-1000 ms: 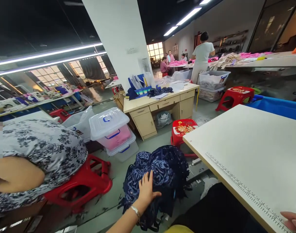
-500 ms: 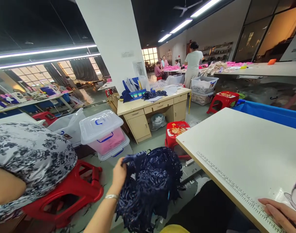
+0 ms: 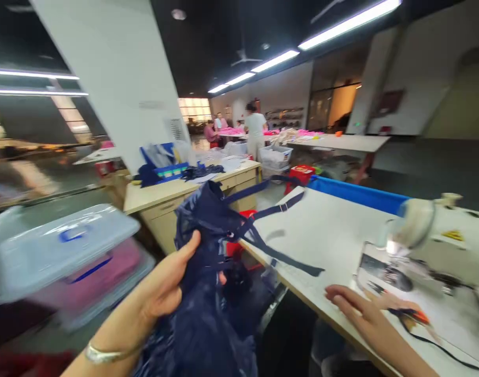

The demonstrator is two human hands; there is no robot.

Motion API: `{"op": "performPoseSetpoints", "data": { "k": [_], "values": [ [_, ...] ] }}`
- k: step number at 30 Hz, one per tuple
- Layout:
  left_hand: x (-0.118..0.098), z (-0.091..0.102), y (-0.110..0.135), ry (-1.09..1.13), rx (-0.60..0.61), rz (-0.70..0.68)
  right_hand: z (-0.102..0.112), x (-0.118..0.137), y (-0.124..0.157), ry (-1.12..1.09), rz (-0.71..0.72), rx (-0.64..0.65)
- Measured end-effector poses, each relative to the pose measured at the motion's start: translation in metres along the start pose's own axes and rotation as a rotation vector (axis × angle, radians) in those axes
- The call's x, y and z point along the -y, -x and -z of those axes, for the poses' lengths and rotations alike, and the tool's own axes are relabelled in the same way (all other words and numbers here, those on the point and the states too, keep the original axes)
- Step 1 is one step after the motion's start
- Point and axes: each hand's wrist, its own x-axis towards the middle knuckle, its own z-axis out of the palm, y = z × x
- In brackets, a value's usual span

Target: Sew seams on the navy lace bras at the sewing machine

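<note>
The left hand (image 3: 166,285) grips a navy strapped garment (image 3: 204,220). The thumb lies over the near face of the fabric; the remaining fingers pass behind it and are mostly hidden. The garment is suspended to the left of the white bench (image 3: 314,225), in front of its near left corner. Its upper part forms a folded cup-like shape. Several straps (image 3: 281,208) with small metal fittings extend to the right across the bench corner; whether they touch the surface cannot be determined. The lower part is blurred, merges with dark fabric beneath, and is cut off by the bottom edge of the view.

The right hand (image 3: 367,319) is palm down at the near edge of the bench, fingers together and loosely extended. It holds nothing visible; its underside is concealed, and contact with the surface cannot be confirmed.

A sewing machine (image 3: 447,225) is positioned beyond the right hand, cut off by the right edge. Its work lamp is lit; the needle area is indistinct. An orange-handled tool (image 3: 418,314) lies beside the hand, too blurred to identify. A blue-lined bin (image 3: 353,195) is partly hidden behind the bench. At left, a lidded plastic storage box (image 3: 72,241) with pink contents is blurred.
</note>
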Motion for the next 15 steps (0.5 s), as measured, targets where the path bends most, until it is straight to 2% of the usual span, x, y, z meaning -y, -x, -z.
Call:
{"op": "performPoseSetpoints", "data": {
  "k": [2,3,5,8,10,12,15],
  "values": [
    [0.02,-0.052,-0.011,0.12,0.337,0.309,-0.003,0.031,0.011,-0.213,0.085,0.106],
    [0.032,-0.078,-0.018,0.175,0.458,0.376,-0.003,0.044,0.015,-0.316,0.13,0.161],
    [0.056,-0.129,-0.031,0.229,0.569,0.365,0.0,0.061,0.018,-0.358,0.109,0.189],
    [0.092,-0.2,-0.056,0.208,0.688,0.245,0.017,0.058,0.013,-0.351,-0.063,0.037],
    [0.11,-0.242,-0.079,0.171,0.675,0.162,0.033,0.038,0.007,-0.32,-0.121,-0.081],
    [0.12,-0.28,-0.108,0.144,0.557,0.034,0.048,0.009,0.0,-0.191,-0.14,-0.162],
    [0.119,-0.326,-0.157,0.092,0.456,-0.06,0.059,-0.03,-0.002,0.016,-0.219,-0.2]
  ]
}}
